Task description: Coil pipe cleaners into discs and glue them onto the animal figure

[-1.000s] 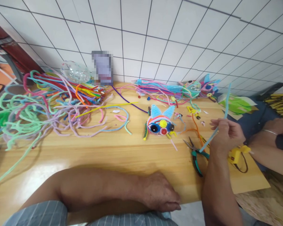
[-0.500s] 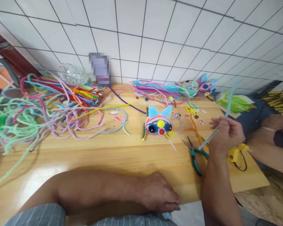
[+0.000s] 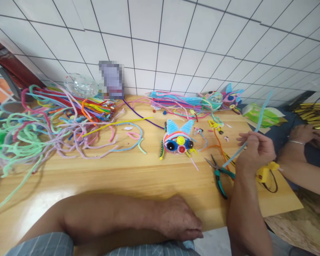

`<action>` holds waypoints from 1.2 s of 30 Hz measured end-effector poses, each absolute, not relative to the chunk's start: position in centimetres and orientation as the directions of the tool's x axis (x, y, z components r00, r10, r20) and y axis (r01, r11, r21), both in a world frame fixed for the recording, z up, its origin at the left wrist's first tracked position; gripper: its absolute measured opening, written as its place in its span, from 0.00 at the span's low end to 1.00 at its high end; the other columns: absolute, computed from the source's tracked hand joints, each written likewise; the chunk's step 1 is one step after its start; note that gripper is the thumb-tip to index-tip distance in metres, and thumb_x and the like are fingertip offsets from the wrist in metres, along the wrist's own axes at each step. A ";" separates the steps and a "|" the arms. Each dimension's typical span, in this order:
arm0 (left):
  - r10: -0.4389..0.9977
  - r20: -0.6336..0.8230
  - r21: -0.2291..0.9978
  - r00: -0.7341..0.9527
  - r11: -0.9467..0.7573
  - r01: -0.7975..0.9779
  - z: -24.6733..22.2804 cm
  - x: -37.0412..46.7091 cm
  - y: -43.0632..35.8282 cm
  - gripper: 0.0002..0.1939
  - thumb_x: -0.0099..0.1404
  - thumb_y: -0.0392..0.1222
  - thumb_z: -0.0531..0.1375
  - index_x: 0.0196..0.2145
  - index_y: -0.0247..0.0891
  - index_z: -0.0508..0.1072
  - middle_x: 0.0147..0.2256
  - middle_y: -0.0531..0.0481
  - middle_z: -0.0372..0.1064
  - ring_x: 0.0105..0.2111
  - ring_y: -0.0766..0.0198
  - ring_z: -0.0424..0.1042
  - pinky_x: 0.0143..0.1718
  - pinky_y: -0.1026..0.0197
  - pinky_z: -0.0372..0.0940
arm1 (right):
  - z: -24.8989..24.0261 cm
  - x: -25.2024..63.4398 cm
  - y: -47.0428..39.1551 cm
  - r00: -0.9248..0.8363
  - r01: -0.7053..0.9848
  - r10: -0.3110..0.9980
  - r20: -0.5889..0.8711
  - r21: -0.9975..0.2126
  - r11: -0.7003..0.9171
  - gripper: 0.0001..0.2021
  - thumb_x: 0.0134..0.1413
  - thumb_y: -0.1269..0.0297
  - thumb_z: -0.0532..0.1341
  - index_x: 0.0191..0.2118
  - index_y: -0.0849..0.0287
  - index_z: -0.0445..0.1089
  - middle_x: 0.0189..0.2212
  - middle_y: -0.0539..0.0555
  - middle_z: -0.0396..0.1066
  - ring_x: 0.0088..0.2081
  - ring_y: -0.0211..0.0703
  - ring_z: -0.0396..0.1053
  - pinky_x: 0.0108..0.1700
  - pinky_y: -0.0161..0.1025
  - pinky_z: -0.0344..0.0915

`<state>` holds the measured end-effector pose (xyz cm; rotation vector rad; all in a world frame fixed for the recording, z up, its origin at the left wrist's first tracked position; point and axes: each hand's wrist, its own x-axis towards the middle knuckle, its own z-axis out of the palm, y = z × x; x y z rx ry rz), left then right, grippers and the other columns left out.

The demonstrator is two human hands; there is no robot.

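Observation:
My right hand (image 3: pixel 256 149) pinches a light blue pipe cleaner (image 3: pixel 261 113), which slants from upper right down toward the pliers. My left hand (image 3: pixel 180 218) is curled at the table's front edge, its fingers folded and mostly hidden; I cannot make out anything in it. Beyond it lies a craft face (image 3: pixel 178 141) with blue pointed ears, dark round eyes, a yellow piece and a red nose. Green-handled pliers (image 3: pixel 219 173) rest with jaws apart, left of my right hand.
Tangled pipe cleaners (image 3: pixel 56 128) cover the table's left side. A clear ball (image 3: pixel 81 85) and a blurred upright object (image 3: pixel 112 79) stand by the wall. Another craft figure (image 3: pixel 231 96) lies at the back. A yellow tool (image 3: pixel 264 174) sits beside my right wrist; another person's arms (image 3: pixel 300 160) are at right.
The view has shifted slightly. The blue pipe cleaner's upper end leans a little further right; both hands keep nearly the same pose.

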<state>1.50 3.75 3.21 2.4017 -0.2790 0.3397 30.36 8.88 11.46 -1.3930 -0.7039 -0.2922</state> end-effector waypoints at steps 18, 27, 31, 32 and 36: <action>-0.115 0.294 0.589 0.949 -0.760 -0.274 3.1 1.6 3.7 0.19 0.74 0.50 0.60 0.27 0.39 0.73 0.26 0.54 0.80 0.27 0.67 0.77 0.23 0.60 0.60 | 11.3 30.5 8.8 0.759 0.586 0.216 0.614 -0.790 0.183 0.08 0.51 0.61 0.63 0.35 0.57 0.76 0.27 0.49 0.80 0.24 0.42 0.75 0.30 0.39 0.67; -0.118 0.299 0.595 0.947 -0.753 -0.281 3.4 1.5 3.8 0.18 0.74 0.49 0.61 0.27 0.39 0.74 0.27 0.53 0.80 0.27 0.67 0.77 0.23 0.60 0.60 | 11.4 30.5 8.8 0.767 0.573 0.215 0.604 -0.796 0.195 0.08 0.52 0.61 0.64 0.35 0.58 0.76 0.27 0.49 0.79 0.23 0.40 0.74 0.31 0.39 0.70; -0.114 0.317 0.594 0.941 -0.750 -0.291 3.2 1.6 3.8 0.18 0.74 0.49 0.61 0.27 0.39 0.73 0.26 0.53 0.79 0.26 0.67 0.77 0.23 0.61 0.60 | 11.3 30.7 8.7 0.763 0.574 0.222 0.606 -0.795 0.197 0.08 0.52 0.61 0.63 0.35 0.59 0.76 0.27 0.49 0.79 0.24 0.39 0.74 0.31 0.38 0.69; -0.115 0.320 0.595 0.940 -0.748 -0.294 3.1 1.6 3.8 0.18 0.74 0.49 0.61 0.27 0.39 0.73 0.26 0.53 0.79 0.26 0.67 0.77 0.23 0.61 0.60 | 11.3 30.7 8.7 0.764 0.572 0.223 0.605 -0.796 0.197 0.08 0.52 0.61 0.64 0.36 0.59 0.76 0.27 0.49 0.79 0.24 0.39 0.74 0.31 0.37 0.69; -0.117 0.333 0.598 0.936 -0.741 -0.306 2.9 1.5 3.8 0.17 0.76 0.48 0.59 0.29 0.39 0.74 0.26 0.54 0.80 0.26 0.68 0.77 0.24 0.62 0.60 | 11.3 30.8 8.6 0.769 0.562 0.232 0.596 -0.802 0.201 0.08 0.53 0.61 0.64 0.36 0.60 0.76 0.28 0.50 0.79 0.24 0.38 0.74 0.31 0.37 0.68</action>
